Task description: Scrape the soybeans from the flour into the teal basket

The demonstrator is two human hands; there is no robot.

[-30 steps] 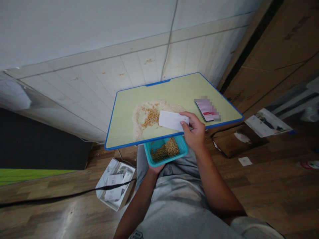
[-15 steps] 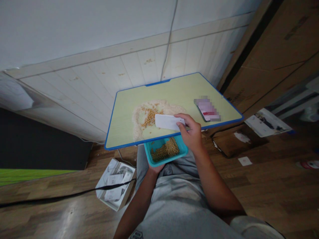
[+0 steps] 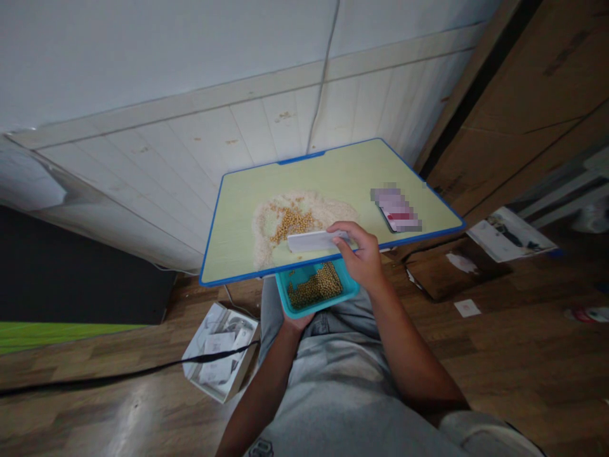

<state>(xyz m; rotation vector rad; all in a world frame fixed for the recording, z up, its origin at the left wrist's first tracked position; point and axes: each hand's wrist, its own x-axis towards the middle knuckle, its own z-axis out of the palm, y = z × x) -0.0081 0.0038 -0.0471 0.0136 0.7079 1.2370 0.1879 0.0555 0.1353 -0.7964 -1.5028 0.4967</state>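
My right hand (image 3: pixel 360 254) is closed on one end of a flat white card (image 3: pixel 311 241), held just over the near part of the small table (image 3: pixel 233 209) with a blue rim. Behind the card lie loose yellow beans (image 3: pixel 291 222), ringed by pale rice-like grains (image 3: pixel 328 208). Below the table edge my left hand (image 3: pixel 299 321) supports a turquoise plastic tray (image 3: pixel 295 313) from underneath, its fingers mostly hidden. A heap of beans (image 3: pixel 320 285) lies inside the tray, more to its right side.
A phone (image 3: pixel 396 209), partly pixelated, lies on the table's right. An open white box (image 3: pixel 223 355) stands on the floor at left, with a black strap (image 3: pixel 143 373) crossing it. Large cardboard boxes (image 3: pixel 533 108) rise at right. A white panelled wall (image 3: pixel 190 152) stands behind the table.
My right hand has brought the white card slightly nearer and to the left, tipping it more on edge. More beans show behind it. The tray and left hand have stayed put.
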